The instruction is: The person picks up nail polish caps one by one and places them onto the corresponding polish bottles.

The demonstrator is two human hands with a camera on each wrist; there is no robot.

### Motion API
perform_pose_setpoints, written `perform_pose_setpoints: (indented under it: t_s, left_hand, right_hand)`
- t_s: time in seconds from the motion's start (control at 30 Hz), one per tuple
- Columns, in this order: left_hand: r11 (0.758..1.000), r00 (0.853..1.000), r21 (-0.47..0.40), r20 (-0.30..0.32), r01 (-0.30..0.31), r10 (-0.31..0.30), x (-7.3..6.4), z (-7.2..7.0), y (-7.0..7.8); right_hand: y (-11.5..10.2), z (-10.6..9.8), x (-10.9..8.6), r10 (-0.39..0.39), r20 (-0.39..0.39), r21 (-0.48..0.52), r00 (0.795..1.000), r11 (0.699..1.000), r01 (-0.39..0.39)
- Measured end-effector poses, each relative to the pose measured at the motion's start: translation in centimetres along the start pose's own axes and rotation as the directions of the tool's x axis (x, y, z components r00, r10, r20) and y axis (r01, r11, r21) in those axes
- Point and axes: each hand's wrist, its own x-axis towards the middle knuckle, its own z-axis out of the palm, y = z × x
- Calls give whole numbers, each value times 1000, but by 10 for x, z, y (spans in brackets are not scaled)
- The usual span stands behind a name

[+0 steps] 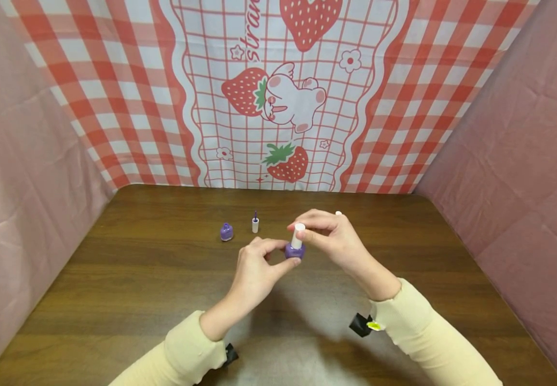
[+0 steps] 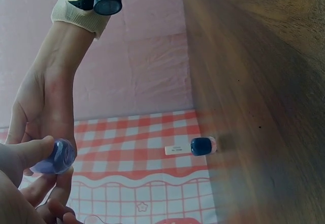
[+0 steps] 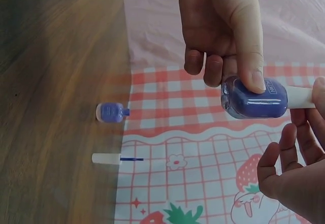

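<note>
A purple nail polish bottle (image 1: 295, 251) is held above the table, between the thumb and fingers of my left hand (image 1: 256, 268). Its white cap (image 1: 298, 236) sits on the neck, pinched by the thumb and fingertips of my right hand (image 1: 338, 241). In the right wrist view the bottle (image 3: 259, 102) lies sideways across the picture, left thumb on its labelled face. Farther back stands an uncapped purple bottle (image 1: 227, 232). Beside it a white cap with its brush (image 1: 255, 225) rests on its top, purple brush pointing up.
Behind my right hand another white cap (image 1: 338, 213) peeks out; the left wrist view shows its dark blue bottle (image 2: 201, 146) upright on the wooden table (image 1: 162, 289). A strawberry-print cloth (image 1: 278, 107) hangs at the back, with pink cloth (image 1: 510, 161) along the sides.
</note>
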Motion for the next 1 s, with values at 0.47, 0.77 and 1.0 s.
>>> perform_pose_setpoints:
  t_s: [0.47, 0.77, 1.0]
  left_hand:
    - [999, 990, -38, 143, -4, 9, 3, -5, -10]
    - [999, 992, 6, 123, 36, -37, 11, -30, -25]
    - [995, 991, 63, 110, 74, -80, 19, -50, -42]
  right_hand:
    - [3, -14, 0, 90, 98, 11, 991, 996, -91]
    - [10, -37, -5, 163, 52, -49, 985, 986, -160]
    - [23, -56, -12, 184, 13, -60, 983, 981, -183]
